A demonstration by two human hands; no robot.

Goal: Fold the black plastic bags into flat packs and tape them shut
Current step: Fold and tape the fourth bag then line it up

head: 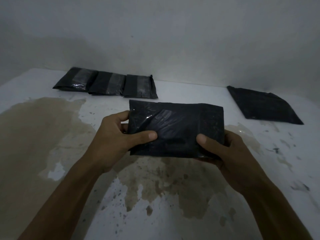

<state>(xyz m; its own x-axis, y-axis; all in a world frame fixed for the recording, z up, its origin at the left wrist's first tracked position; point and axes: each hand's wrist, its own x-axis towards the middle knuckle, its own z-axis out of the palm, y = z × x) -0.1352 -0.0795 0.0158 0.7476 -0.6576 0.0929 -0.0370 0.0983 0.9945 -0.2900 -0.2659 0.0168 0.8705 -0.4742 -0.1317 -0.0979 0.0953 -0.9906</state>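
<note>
We've got the folded pack (176,129) pinched in both hands — left hand (117,135), right hand (223,148) — so we'd keep thumbs pressing it flat while smoothing the tape down.

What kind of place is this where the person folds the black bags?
Probably a bare indoor corner used as a makeshift packing spot, not a proper workshop. A plain white wall meets a worn white surface with brown stains, and three taped packs lie in a row against that wall.
</note>
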